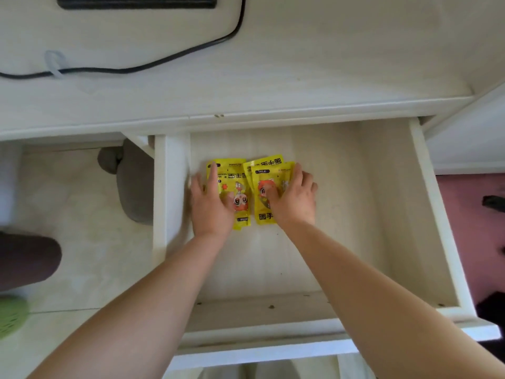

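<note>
- Closest to the camera is the front board of an open white drawer [426, 214]. It's pulled well out, and both bare forearms reach over the board and down inside.
- Off to the near left on the pale floor there's a bit of a green thing [11, 315] with a mesh pattern. It's too blurry to say what it is.
- The left hand [210, 203] is about midway into the drawer, close to its left wall. The fingers are straight and laid flat, palm down, pressing on the left packet [239, 184]. Nothing is gripped, and the outer fingers hang off the packet's left edge onto the drawer bottom.
- The right hand [293, 199] is just beside it, fingers spread and a little bent, thumb pushed down on the cartoon face of the right packet [263, 187]. As far as I can see it's lying on top, not wrapped round it.
- Both packets are yellow with cartoon characters. They lie flat on the drawer bottom, side by side and nearly touching, a bit left of the drawer's middle.
- A third packet [269, 161] pokes out from under the right one at its far end, slightly tilted.
- Left of the drawer, under the desk, sits a grey rounded thing [134, 187].
- Furthest back is the white desk top [300, 77], with a black cable [169, 57] snaking across it and through a clear clip [56, 64] at the far left.
</note>
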